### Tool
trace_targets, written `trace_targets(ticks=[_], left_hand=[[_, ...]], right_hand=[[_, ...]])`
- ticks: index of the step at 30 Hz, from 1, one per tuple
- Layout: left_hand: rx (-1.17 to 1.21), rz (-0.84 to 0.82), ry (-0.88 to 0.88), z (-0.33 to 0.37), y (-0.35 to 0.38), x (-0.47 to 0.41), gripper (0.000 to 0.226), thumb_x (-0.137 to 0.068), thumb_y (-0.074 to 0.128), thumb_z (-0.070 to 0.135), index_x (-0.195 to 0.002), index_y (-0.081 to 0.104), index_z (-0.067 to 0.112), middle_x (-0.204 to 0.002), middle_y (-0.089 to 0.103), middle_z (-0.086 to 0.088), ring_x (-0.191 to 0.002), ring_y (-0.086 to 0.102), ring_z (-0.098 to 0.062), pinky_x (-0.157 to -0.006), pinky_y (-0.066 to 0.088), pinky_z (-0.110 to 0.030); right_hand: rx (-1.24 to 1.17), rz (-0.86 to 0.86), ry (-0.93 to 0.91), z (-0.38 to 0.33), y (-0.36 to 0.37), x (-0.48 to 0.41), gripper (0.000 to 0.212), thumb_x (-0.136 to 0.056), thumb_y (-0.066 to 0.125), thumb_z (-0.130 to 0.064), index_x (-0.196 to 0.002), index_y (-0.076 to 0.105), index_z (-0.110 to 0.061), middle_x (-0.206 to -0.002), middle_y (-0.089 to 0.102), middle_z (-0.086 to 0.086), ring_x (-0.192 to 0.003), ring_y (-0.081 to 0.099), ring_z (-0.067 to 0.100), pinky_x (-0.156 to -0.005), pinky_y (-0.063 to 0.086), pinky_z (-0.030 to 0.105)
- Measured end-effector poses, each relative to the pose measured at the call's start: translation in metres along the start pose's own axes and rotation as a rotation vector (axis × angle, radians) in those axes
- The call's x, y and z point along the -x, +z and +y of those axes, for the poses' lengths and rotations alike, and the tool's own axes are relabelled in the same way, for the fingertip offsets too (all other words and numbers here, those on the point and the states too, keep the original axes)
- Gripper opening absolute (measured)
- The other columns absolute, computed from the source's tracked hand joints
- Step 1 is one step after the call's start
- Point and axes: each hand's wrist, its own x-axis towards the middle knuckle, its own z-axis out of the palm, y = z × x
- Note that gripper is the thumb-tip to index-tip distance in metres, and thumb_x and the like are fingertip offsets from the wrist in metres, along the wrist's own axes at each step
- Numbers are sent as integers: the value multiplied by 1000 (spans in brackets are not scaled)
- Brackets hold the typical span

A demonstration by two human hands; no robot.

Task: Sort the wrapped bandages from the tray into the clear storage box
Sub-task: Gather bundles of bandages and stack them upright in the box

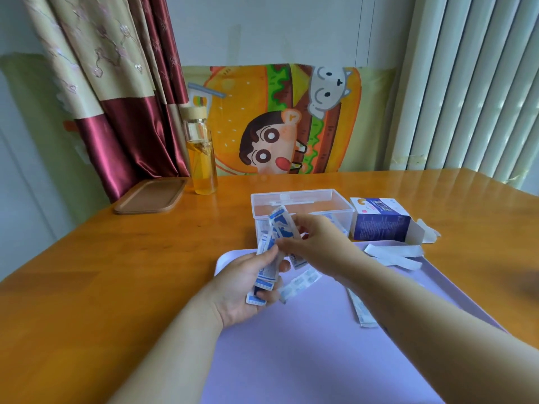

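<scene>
Plainly the weak spot is the left hand (248, 290), whose curled fingers and thumb grip a loose fan of wrapped bandages (266, 271) over the near-left part of the lilac tray (306, 351). The right hand (316, 243) pinches a second small bundle (279, 224) between thumb and fingertips, raised just in front of the clear storage box (291, 195) (how many pieces it holds I cannot tell, since they overlap). The wrappers look thin and slick, so I judge that a slack grip on either bunch could let some slide out and drop onto the tray or the wooden table (131, 272).

The box stands just beyond the tray's far edge, with some bandages showing through its front wall. A careless reach could nudge it or send pieces over its rim.

One loose bandage (302, 281) lies on the tray under the hands, and another bandage (361, 312) lies beside the right forearm. White strips (393, 255) at the tray's far right, near the open carton (379, 221), may be empty backing. Scooping them in by mistake would spoil the sort.
</scene>
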Motion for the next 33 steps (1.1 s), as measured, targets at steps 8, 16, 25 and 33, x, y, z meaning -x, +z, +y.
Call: trace_targets(ticks=[8,16,25,33], left_hand=[[99,85,7,-1,-2,-2,20,-97,48,15,-108,65,12,-74,63,-6,-69,67,-21,-60,54,-30],[295,92,-73,2,-2,-1,19,-95,50,23,-105,61,10,-76,63,-11,-56,58,-16,-50,51,-23],[270,82,-68,1,-3,-2,27,-96,47,31,-104,65,13,-81,63,-10,-69,56,-21,-60,50,-30],[279,64,10,-1,0,-1,25,-98,44,19,-96,69,14,-84,69,-12,-73,65,-23,-61,57,-31]], right_hand=[[-381,64,132,-1,-7,-4,33,-99,36,-19,-92,68,-19,-97,67,4,-80,56,12,-67,40,20],[-195,50,79,8,20,-7,40,-92,46,-9,-130,46,-23,-68,50,2,-63,53,17,-57,41,23],[5,43,33,12,39,-4,21,-91,43,-20,-80,59,-28,-77,64,-3,-82,63,23,-79,53,43],[173,-100,-93,11,11,-7,38,-92,54,-17,-126,42,-29,-69,41,-5,-59,42,9,-56,41,24]])
